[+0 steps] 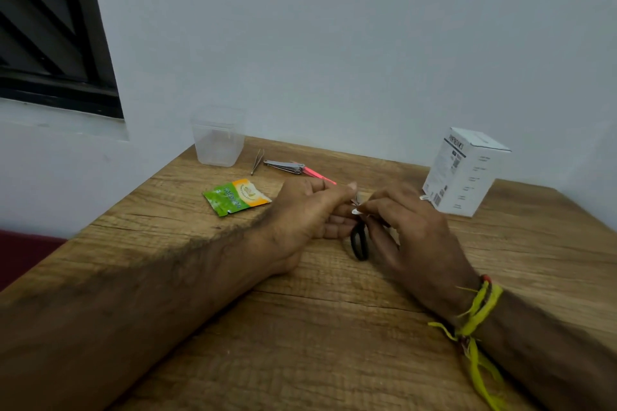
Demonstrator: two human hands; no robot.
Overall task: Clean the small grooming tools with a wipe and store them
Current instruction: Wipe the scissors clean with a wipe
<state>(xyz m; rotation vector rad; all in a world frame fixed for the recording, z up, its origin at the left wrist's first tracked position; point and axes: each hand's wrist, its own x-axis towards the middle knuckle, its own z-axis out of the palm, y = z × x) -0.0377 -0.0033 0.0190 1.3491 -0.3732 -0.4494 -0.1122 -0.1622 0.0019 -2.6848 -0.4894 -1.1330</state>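
Small scissors [360, 245] with black loop handles sit between my two hands at the middle of the wooden table [334, 327]. My left hand [305, 217] is curled around the blade end, which is hidden by the fingers. My right hand [412, 233] pinches the scissors near the pivot. A small white bit shows at its fingertips, and I cannot tell whether it is a wipe. A green and orange wipe sachet [236, 197] lies left of my left hand. Tweezers [257, 161], a metal nail clipper [284, 166] and a thin red tool [318, 173] lie farther back.
A clear plastic container [218, 140] stands open at the table's back left corner, against the wall. A white cardboard box [465, 172] stands at the back right. The table's left edge drops off beside my left forearm. Yellow threads hang from my right wrist.
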